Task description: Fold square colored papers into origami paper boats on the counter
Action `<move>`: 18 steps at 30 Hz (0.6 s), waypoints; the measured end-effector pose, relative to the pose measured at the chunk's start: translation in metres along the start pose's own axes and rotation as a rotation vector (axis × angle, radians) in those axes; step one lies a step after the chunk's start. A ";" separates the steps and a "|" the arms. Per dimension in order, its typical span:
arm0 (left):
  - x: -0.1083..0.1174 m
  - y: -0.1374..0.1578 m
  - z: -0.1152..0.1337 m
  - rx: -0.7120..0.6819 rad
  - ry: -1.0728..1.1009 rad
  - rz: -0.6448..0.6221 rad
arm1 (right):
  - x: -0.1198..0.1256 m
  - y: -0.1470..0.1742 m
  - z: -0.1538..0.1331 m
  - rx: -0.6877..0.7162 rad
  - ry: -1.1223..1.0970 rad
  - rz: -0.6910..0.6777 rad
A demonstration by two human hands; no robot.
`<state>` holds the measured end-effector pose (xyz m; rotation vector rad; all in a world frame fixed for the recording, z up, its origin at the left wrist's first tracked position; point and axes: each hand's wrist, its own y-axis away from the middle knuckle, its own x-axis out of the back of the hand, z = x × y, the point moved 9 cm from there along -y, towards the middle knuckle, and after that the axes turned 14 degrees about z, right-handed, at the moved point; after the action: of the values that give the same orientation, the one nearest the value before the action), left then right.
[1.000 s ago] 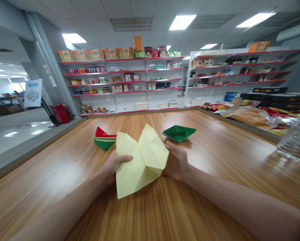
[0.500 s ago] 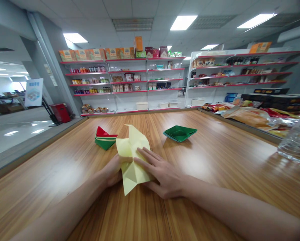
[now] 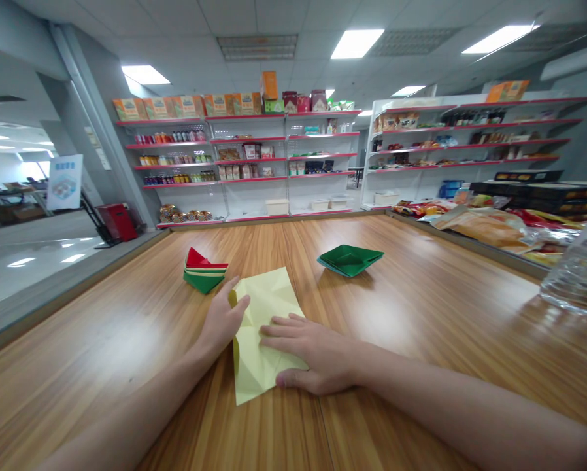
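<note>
A pale yellow sheet of paper (image 3: pixel 267 288), marked with crease lines, lies mostly flat on the wooden table in front of me. Its left edge stands a little raised where my left hand (image 3: pixel 222 315) grips it, thumb over the top and the other fingers partly hidden. My right hand (image 3: pixel 313 353) rests palm down on the lower right of the sheet, fingers stretched out and spread. Beyond the left hand sits a stack of folded paper pieces (image 3: pixel 205 280) in red, white and green. Farther right is a green folded paper piece (image 3: pixel 352 260) with a bluish layer beneath.
The wooden table (image 3: pixel 421 294) has a raised rim. A clear plastic bottle (image 3: pixel 575 275) stands at the right edge. Beside the table on the right are packaged snacks (image 3: pixel 484 226) and black boxes (image 3: pixel 543 193). Stocked shelves (image 3: pixel 251 157) line the back.
The yellow paper has been opened out from a folded, upright shape and now lies flatter. My left hand has moved up along its left edge; my right hand has spread and shifted slightly down.
</note>
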<state>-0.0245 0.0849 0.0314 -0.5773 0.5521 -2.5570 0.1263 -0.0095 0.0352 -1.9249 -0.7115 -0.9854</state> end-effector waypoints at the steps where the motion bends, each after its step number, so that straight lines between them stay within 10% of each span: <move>1: 0.000 -0.002 -0.004 -0.014 -0.065 0.005 | 0.002 0.000 0.001 -0.013 -0.020 0.023; 10: 0.012 -0.008 -0.004 -0.162 -0.376 0.080 | 0.005 0.001 0.007 0.008 -0.119 0.109; 18: 0.012 0.001 0.009 -0.141 -0.212 0.033 | 0.006 0.003 0.003 0.101 -0.034 0.144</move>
<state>-0.0297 0.0751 0.0416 -0.8687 0.6630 -2.4010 0.1328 -0.0075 0.0374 -1.8802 -0.6204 -0.8149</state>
